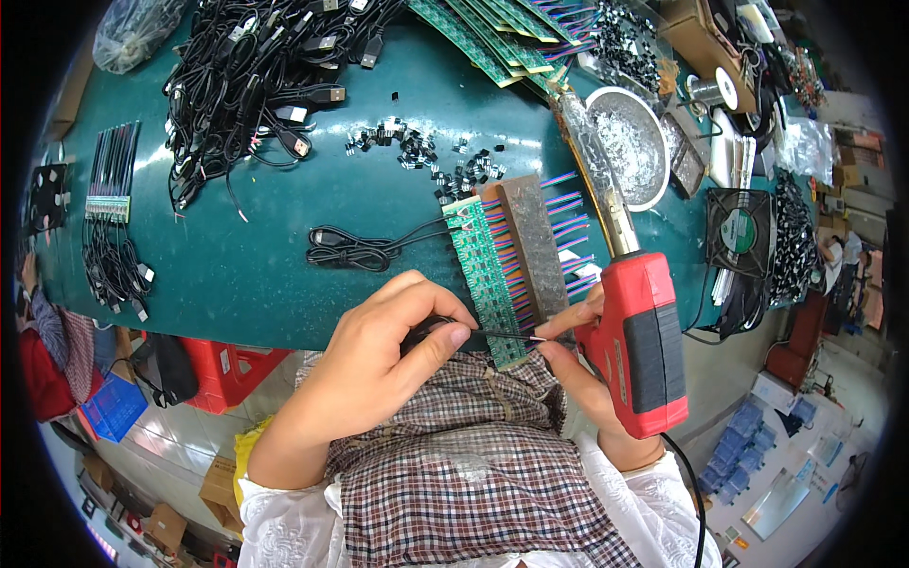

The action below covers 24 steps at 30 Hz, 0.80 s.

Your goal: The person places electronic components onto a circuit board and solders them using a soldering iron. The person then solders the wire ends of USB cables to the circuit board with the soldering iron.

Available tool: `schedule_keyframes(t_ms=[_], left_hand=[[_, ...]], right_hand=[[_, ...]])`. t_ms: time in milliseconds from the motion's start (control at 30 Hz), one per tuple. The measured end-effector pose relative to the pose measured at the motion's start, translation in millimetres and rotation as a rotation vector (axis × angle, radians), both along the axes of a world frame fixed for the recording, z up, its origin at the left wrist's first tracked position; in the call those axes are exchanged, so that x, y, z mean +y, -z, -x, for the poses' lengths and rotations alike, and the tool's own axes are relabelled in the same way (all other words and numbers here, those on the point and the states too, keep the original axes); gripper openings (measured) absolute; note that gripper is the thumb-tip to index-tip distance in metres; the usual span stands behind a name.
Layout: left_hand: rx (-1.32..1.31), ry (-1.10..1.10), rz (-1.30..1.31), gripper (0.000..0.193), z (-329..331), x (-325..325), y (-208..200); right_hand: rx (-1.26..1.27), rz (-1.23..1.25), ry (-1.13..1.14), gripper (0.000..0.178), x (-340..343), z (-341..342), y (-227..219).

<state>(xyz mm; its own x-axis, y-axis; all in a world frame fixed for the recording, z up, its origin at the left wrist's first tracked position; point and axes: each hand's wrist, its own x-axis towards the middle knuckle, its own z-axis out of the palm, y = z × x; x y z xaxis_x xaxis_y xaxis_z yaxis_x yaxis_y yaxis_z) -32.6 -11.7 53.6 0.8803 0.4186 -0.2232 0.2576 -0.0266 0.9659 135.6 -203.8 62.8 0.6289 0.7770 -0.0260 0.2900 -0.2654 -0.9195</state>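
A black cable (502, 333) is held in my left hand (383, 350), its thumb and bent forefinger closed on it. The cable's thin stripped end reaches my right hand (579, 374), where thumb and forefinger pinch it. That same hand also carries a red and black soldering gun (646, 346), whose metal barrel points away from me. Just beyond my fingers lies a green circuit board strip (481, 265) with many coloured wires along its right side. A dark metal bar (530, 251) lies across those wires. One coiled black cable (350, 250) runs to the strip's far end.
Bundled black USB cables (251, 85) heap at the far left. Small black components (417, 147) lie scattered mid-table. A round dish (630, 147), solder wire spool (715, 90) and small fan (738, 233) stand to the right. Circuit boards (483, 38) are stacked at the back.
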Motion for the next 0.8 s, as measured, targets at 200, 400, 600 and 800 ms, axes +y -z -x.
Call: schedule_keyframes(t_ms=[200,400,600,800], left_hand=[[0.114,0.148,-0.091,0.019,-4.0,0.2,-9.2],[-0.041,0.153,-0.203,0.017,-17.4,-13.7,-15.0],[-0.160,0.006,-0.547,0.016,-21.8,-31.2,0.0],[-0.050,-0.152,-0.563,0.012,-21.7,-23.9,4.8]], right_hand=[[0.107,0.035,0.095,0.055,2.6,7.3,-0.6],[-0.144,0.153,-0.077,0.056,0.1,-1.4,0.5],[0.136,0.147,-0.074,0.056,12.1,-6.0,-13.6],[0.053,0.148,-0.009,0.056,12.5,-8.5,-6.8]])
